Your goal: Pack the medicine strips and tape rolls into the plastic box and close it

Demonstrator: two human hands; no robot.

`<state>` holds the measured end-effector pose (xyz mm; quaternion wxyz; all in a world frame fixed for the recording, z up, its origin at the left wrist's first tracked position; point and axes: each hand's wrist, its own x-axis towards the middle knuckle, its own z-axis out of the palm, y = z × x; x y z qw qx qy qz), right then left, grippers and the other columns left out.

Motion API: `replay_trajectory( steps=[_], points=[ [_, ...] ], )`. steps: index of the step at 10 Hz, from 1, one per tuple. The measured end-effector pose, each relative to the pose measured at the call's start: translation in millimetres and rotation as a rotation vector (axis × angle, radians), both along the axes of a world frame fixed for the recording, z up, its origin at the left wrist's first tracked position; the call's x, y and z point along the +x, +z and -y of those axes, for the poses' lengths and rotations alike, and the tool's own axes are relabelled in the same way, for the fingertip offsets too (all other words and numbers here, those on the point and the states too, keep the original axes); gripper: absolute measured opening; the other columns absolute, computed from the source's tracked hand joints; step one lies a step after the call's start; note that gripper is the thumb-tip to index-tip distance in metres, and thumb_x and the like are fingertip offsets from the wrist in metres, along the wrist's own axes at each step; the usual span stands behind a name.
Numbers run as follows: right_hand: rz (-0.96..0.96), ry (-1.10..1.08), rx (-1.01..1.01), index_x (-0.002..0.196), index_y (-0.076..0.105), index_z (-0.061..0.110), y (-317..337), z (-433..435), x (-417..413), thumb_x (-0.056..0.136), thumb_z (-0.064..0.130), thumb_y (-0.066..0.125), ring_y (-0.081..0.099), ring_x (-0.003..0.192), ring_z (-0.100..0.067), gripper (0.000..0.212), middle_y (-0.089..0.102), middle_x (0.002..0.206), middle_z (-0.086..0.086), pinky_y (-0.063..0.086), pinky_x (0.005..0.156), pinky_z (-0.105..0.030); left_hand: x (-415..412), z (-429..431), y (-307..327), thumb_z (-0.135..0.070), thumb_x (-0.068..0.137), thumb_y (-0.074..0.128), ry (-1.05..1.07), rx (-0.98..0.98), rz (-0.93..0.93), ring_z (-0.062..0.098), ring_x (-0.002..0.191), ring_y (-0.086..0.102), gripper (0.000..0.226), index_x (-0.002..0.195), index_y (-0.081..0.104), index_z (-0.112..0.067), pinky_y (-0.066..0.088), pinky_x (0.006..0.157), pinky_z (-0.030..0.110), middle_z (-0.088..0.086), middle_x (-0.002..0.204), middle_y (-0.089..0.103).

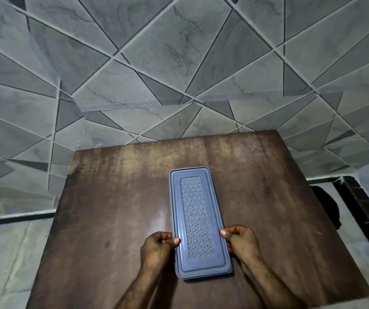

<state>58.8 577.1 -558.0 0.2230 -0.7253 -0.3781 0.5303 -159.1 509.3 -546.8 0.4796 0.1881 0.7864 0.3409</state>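
Head view, read from left to right. Grey marble-patterned wall tiles [45,85] with dark diagonal seams meet a pale tiled floor [5,253] at the left margin. A dark brown square wooden table [112,197] fills the lower centre. On it, the left hand [159,244] grips the left long edge of a long, blue-grey rectangular plastic box [201,269]: its thumb lies on the rim and its fingers are curled down the side. The plastic box lies at mid-table with its long axis running away from the person. A matching blue-grey lid [195,217] with a raised, scroll-embossed centre panel covers its top. The right hand [239,239] clasps the opposite long edge in the same manner, so the two hands sit apart with the near end of the box between them. A dark rounded object [326,204], too dim to identify, lies on the floor beyond the table's right edge.
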Motion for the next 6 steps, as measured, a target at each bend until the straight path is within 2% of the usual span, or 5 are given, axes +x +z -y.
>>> replay_trajectory(
  steps=[1,3,4,5,6],
  points=[
    [0.043,-0.006,0.007,0.068,0.069,0.01,-2,-1,-1,0.075,0.015,0.077,0.069,0.071,-0.031,0.011,0.074,0.07,-0.009,0.059,0.075,-0.048,0,0,-3,-0.025,0.067,0.084,-0.018,0.008,0.001,0.015,0.059,0.063,0.016,0.075,0.073,-0.017,0.051,0.062,0.025,0.006,0.074,0.076],
    [0.033,0.055,0.005,0.073,0.068,0.009,6,2,-1,0.079,0.021,0.074,0.059,0.061,-0.023,0.014,0.069,0.067,-0.009,0.057,0.071,-0.05,-7,3,-3,-0.037,0.053,0.082,-0.093,0.044,0.081,0.024,0.068,0.07,0.028,0.075,0.072,-0.023,0.058,0.075,0.046,0.005,0.074,0.076],
    [0.104,0.142,0.067,0.07,0.067,0.013,6,5,3,0.078,0.031,0.073,0.06,0.063,-0.019,0.02,0.068,0.064,0.0,0.055,0.074,-0.042,-6,7,8,-0.029,0.068,0.083,-0.14,0.104,0.001,0.025,0.074,0.073,0.025,0.087,0.07,-0.019,0.06,0.071,0.038,0.004,0.081,0.076],
    [0.148,0.217,0.127,0.078,0.069,0.014,20,10,4,0.082,0.033,0.07,0.061,0.068,-0.018,0.02,0.067,0.069,0.003,0.05,0.072,-0.032,-6,10,21,-0.035,0.077,0.077,-0.173,0.146,-0.156,0.017,0.085,0.069,0.031,0.102,0.065,-0.02,0.055,0.077,0.029,-0.003,0.09,0.072],
    [0.188,0.259,0.182,0.092,0.07,0.014,37,16,6,0.086,0.035,0.065,0.067,0.084,-0.019,0.023,0.073,0.087,-0.001,0.048,0.074,-0.025,0,13,35,-0.042,0.08,0.071,-0.206,0.209,-0.275,0.016,0.099,0.065,0.048,0.121,0.062,-0.018,0.051,0.087,0.028,0.0,0.11,0.07]
  ],
)
